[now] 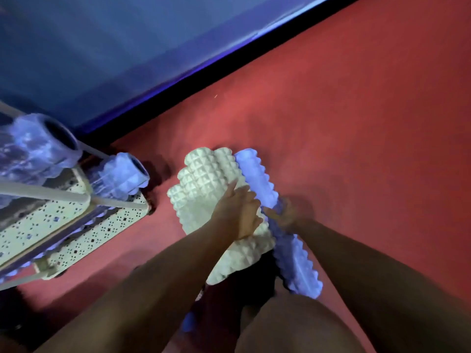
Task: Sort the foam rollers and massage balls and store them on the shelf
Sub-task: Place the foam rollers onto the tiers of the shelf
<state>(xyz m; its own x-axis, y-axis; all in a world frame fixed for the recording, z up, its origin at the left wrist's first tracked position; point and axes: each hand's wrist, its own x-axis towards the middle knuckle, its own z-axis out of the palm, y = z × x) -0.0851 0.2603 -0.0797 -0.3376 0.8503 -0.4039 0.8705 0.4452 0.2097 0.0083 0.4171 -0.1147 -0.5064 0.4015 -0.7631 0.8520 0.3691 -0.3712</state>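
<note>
Pale knobbly foam rollers (pixel 204 179) lie side by side on the red floor in the middle of the view. A long purple ridged foam roller (pixel 254 174) lies against their right side. My left hand (pixel 239 212) rests on top of the pale rollers, its fingers curled over the one nearest the purple roller. My right hand (pixel 283 212) wraps around the middle of the purple roller from the right. A small blurred purple object (pixel 188 322) shows low down between my arms; I cannot tell what it is.
At the left stands a white perforated metal shelf (pixel 76 225). Two plastic-wrapped purple rollers (pixel 119 174) (pixel 38 149) lie on its tiers, ends towards me. A blue wall (pixel 102 47) with a black skirting runs behind. Red floor (pixel 356 123) extends to the right. My knee (pixel 293 327) is at the bottom.
</note>
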